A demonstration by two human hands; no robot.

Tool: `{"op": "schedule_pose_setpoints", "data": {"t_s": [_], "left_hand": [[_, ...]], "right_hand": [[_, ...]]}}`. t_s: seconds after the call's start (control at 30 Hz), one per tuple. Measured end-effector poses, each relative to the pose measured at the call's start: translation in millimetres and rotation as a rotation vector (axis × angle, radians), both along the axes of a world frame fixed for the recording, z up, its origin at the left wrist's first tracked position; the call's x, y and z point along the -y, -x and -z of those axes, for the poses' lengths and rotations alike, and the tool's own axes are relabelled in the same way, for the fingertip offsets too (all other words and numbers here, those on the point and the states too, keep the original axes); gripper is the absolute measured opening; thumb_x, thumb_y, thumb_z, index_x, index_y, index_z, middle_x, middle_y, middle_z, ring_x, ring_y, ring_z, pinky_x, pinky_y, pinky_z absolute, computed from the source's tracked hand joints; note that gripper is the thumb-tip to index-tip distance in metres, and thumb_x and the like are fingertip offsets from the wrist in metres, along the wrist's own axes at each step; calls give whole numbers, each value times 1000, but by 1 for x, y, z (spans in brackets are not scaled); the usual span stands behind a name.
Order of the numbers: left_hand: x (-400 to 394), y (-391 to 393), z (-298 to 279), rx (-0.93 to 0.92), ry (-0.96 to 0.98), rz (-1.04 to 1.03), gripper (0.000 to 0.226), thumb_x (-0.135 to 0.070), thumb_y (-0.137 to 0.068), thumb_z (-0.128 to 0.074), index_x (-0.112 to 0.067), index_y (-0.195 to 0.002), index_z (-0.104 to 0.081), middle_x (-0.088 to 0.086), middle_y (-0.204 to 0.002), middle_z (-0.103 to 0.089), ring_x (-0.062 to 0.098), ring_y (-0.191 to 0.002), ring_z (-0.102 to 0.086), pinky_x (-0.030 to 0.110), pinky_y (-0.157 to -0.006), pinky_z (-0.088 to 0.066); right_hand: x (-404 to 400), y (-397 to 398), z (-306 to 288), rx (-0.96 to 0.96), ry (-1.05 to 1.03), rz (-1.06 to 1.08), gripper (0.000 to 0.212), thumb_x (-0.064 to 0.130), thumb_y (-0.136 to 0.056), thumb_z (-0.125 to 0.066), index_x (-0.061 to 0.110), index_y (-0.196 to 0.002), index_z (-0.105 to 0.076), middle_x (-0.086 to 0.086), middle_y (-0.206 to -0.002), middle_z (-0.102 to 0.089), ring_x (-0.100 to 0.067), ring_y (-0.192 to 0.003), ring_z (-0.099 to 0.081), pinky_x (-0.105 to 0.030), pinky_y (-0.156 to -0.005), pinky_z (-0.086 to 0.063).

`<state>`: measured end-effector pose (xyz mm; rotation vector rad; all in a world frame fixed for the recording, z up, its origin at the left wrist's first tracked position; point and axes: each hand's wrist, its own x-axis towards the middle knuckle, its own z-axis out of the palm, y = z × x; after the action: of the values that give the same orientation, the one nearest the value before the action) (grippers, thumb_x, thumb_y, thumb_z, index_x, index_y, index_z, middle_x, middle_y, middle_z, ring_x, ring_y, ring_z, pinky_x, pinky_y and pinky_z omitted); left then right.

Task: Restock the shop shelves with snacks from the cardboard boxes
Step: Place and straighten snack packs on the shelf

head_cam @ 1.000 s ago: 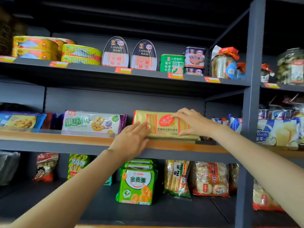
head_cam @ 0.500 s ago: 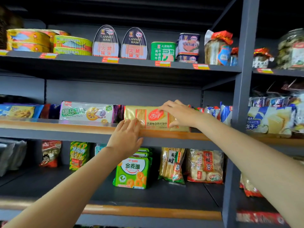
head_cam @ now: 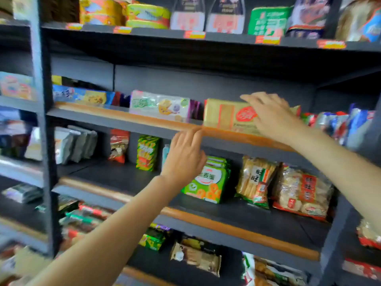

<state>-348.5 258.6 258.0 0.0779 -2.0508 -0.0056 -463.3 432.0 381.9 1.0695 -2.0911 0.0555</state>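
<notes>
A yellow cracker pack [head_cam: 223,114] with a red round logo stands on the middle shelf [head_cam: 144,121], behind the shelf's wooden lip. My right hand [head_cam: 272,115] lies over the pack's right half, with its fingers stretched along the top edge. My left hand [head_cam: 185,157] is open and holds nothing. Its fingertips reach up to the shelf lip just left of the pack. No cardboard box is in view.
A white and green biscuit pack [head_cam: 159,105] stands left of the yellow pack, and blue packs [head_cam: 340,122] stand to its right. Cans [head_cam: 123,13] fill the top shelf. Green boxes [head_cam: 208,180] and rice cracker bags [head_cam: 301,190] sit below. A grey upright post [head_cam: 42,120] stands at the left.
My left hand has come off the yellow pack and dropped to the shelf lip. My right hand stays on the pack. The view has swung to the left and tilted down.
</notes>
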Motion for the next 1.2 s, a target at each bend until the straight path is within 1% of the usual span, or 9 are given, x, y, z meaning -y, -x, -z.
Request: {"op": "schedule_pose_setpoints", "data": {"t_s": [0.17, 0.27, 0.4, 0.5, 0.6, 0.7, 0.83, 1.03, 1.2], "left_hand": [[46, -101, 135, 301, -316, -117, 52, -25, -71, -38, -4, -114, -56, 13, -116, -57, 32, -101, -56, 41, -86, -40], [84, -193, 225, 534, -517, -322, 54, -19, -77, -43, -6, -130, -44, 12, -124, -48, 33, -112, -50, 42, -92, -35], [124, -347, 318, 638, -790, -627, 46, -17, -86, -45, -6, -130, -43, 11, -127, -47, 29, -117, -48, 40, -93, -36], [145, -464, 375, 560, -1109, -862, 43, -27, -87, -42, -7, -125, -47, 12, -118, -55, 33, -108, -55, 39, -85, -42], [157, -557, 423, 715, -1361, -1027, 34, -32, -91, -47, -12, -118, -48, 9, -117, -58, 30, -108, -57, 37, -87, -46], [158, -617, 451, 859, -1501, -998, 24, -23, -93, -43, -10, -111, -50, 6, -114, -58, 26, -104, -57, 35, -86, -47], [165, -662, 475, 823, -1544, -991, 18, -20, -95, -41, -13, -107, -52, 3, -106, -57, 21, -96, -58, 34, -84, -48], [181, -681, 508, 612, -1531, -950, 20, -19, -95, -41, -15, -111, -53, -2, -108, -58, 15, -98, -57, 26, -83, -47], [193, -677, 516, 660, -1453, -909, 25, -18, -94, -44, -17, -118, -48, -1, -114, -55, 16, -102, -56, 29, -84, -48]], "right_hand": [[105, -85, 111, 147, -52, -473, 47, 11, -80, -52, 1, -126, -51, -27, -120, -50, -47, -107, -47, -52, -97, -33], [183, -143, 209, 382, -380, -605, 50, 2, -79, -67, 4, -127, -53, -22, -129, -48, -43, -116, -47, -41, -100, -32], [280, -241, 325, 633, -893, -691, 41, 20, -95, -52, 14, -135, -44, -6, -136, -42, -21, -127, -42, -21, -93, -32], [335, -338, 398, 656, -1066, -805, 41, 21, -96, -48, 12, -136, -42, -6, -134, -44, -23, -127, -42, -26, -99, -33], [372, -436, 468, 737, -1193, -944, 40, 21, -96, -47, 11, -134, -43, -7, -131, -44, -23, -125, -42, -31, -101, -35], [395, -513, 541, 734, -1285, -905, 43, 25, -95, -45, 7, -134, -40, -13, -134, -40, -31, -127, -37, -38, -102, -34], [434, -565, 631, 738, -1276, -688, 51, 22, -95, -43, 10, -142, -27, -16, -150, -21, -39, -137, -20, -48, -112, -21], [471, -585, 715, 873, -1084, -273, 62, 20, -93, -51, 10, -144, -16, -29, -143, -24, -45, -131, -28, -49, -109, -23], [470, -605, 702, 981, -913, -386, 58, 22, -90, -58, 11, -138, -26, -23, -135, -32, -43, -116, -46, -43, -92, -43]]}}
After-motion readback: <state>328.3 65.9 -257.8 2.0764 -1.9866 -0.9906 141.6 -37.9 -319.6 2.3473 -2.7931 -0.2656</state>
